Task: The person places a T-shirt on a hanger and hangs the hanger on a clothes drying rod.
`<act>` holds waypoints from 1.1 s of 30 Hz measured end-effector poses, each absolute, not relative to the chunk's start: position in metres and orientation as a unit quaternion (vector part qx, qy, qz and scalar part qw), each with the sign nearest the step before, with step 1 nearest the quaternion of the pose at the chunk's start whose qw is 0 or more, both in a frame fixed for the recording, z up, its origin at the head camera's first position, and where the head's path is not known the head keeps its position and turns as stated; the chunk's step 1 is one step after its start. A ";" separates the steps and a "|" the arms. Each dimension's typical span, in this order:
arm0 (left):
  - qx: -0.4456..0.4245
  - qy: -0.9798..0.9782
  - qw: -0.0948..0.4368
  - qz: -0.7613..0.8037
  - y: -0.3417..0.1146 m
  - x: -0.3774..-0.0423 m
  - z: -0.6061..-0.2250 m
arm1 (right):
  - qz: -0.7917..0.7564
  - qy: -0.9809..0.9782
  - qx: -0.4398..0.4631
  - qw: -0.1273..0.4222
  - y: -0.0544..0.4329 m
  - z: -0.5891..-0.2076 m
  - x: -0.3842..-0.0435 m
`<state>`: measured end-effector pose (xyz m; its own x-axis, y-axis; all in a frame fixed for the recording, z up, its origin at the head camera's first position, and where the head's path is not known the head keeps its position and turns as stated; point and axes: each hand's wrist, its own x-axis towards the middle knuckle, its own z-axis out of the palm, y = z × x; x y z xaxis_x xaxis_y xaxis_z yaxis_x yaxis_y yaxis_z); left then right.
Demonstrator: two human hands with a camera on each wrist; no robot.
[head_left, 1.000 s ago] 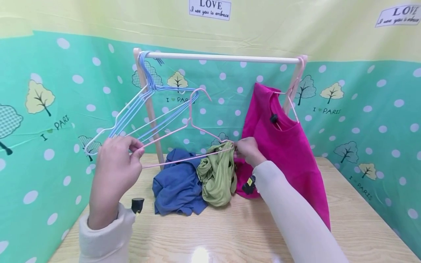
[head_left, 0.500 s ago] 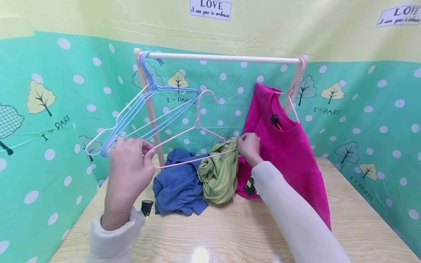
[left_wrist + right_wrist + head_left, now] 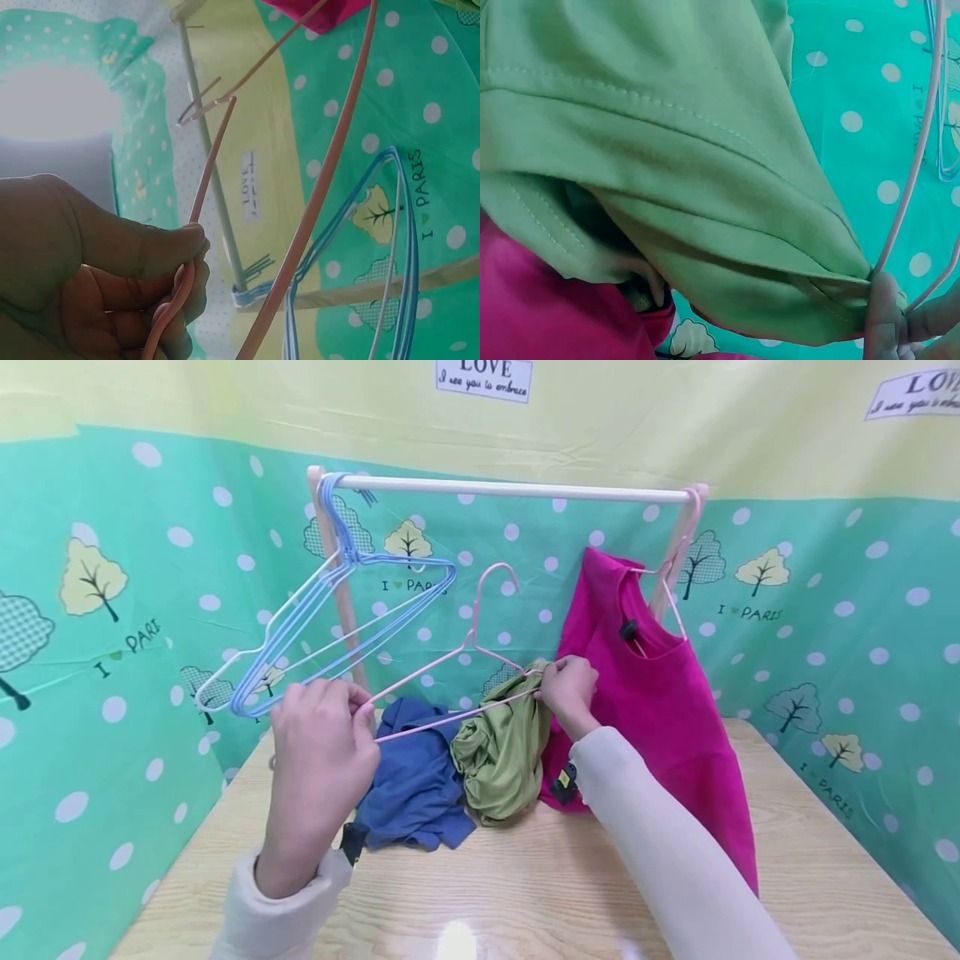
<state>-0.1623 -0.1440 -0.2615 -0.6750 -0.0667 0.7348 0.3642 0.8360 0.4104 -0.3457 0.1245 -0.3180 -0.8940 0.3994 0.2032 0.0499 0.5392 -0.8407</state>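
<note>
A pink wire hanger (image 3: 474, 628) is held between both hands, its hook pointing up. My left hand (image 3: 324, 756) pinches the hanger's left end with thumb and curled fingers; the left wrist view shows the thumb (image 3: 161, 251) pressing the wire. At the hanger's right end, my right hand (image 3: 572, 687) pinches the wire together with the edge of a green garment (image 3: 502, 768). Up close in the right wrist view, the green cloth (image 3: 667, 135) spreads out from the fingertips, with stitched hems and an opening. The garment's lower part lies bunched on the table.
A crumpled blue garment (image 3: 412, 793) lies left of the green one on the wooden table (image 3: 480, 902). Several blue and white hangers (image 3: 300, 635) hang at the left of the rack's rail (image 3: 510, 487). A magenta shirt (image 3: 652, 710) hangs on another pink hanger at the right.
My left hand and the pink hanger have shifted to the right. The right hand has moved slightly right and up, drawing the top of the green garment along the hanger's end.
</note>
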 end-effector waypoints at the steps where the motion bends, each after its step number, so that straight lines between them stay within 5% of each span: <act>1: -0.084 -0.873 0.396 -0.273 -0.143 -0.162 -0.262 | 0.469 -0.853 -0.134 0.186 0.124 -0.318 -0.345; 18: -0.073 -0.875 0.401 -0.263 -0.139 -0.167 -0.265 | 0.553 -0.817 -0.108 0.122 0.117 -0.311 -0.326; 29: -0.072 -0.876 0.391 -0.274 -0.144 -0.168 -0.265 | 0.440 -0.876 0.132 0.148 0.151 -0.330 -0.342; 33: -0.072 -0.876 0.388 -0.277 -0.143 -0.167 -0.264 | 0.329 -0.898 0.204 0.210 0.157 -0.336 -0.348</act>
<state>-0.1671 -0.1430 -0.2641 -0.6892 -0.0875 0.7193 0.3412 0.8366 0.4287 -0.3479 0.1573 -0.3362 -0.8292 -0.2280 0.5103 -0.5036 0.7008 -0.5052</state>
